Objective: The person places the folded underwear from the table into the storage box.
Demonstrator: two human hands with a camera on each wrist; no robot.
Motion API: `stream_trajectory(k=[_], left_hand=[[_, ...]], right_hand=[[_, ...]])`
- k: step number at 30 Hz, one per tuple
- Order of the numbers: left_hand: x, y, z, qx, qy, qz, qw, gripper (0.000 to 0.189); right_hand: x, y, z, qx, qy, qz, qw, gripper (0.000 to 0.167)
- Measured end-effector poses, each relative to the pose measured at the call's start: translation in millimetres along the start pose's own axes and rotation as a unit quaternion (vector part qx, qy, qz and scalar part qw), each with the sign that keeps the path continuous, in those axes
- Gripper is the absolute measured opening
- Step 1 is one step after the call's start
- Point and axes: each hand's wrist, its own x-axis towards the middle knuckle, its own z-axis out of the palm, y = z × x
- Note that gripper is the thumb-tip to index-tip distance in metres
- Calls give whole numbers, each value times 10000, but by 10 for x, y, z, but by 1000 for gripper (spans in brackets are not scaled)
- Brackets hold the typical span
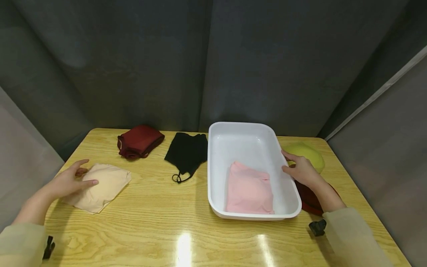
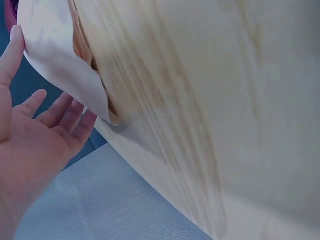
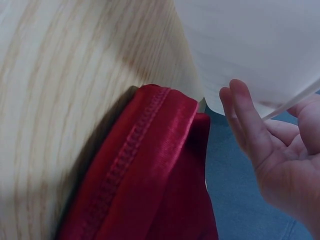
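Note:
My left hand is at the left side of a folded beige garment, its thumb over the cloth. The fingers are spread and loosely bent, near the cloth's edge in the left wrist view. A white plastic tray stands right of the middle of the table. At its right wall, my right hand holds the rim between thumb and fingers; the right wrist view has the fingers along the outer wall. Inside the tray, toward its near end, lies a folded pink garment.
On the wooden table, a dark red folded garment and a black garment with thin straps lie at the back. A yellow garment and another red garment lie right of the tray. Grey curtains surround the table.

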Motion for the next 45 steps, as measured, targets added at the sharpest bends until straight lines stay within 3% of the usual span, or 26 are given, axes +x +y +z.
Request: stream_trajectory(k=[12, 19, 27, 34, 45], left_hand=[[98, -39, -39, 27, -415, -354, 9985, 107], [110, -103, -27, -342, -442, -390, 9977, 111], [133, -117, -20, -635, -350, -235, 9971, 107], [153, -51, -58, -523, -151, -197, 9983, 111], [157, -16, -101, -619, -378, -40, 9974, 106]], right_hand=[[26, -2, 13, 2, -13, 91, 10000, 68], [23, -13, 26, 16, -33, 114, 9999, 68], [26, -34, 24, 59, -81, 110, 9999, 67], [26, -33, 14, 24, -36, 25, 10000, 66], [10, -15, 11, -9, 59, -115, 9999, 65]])
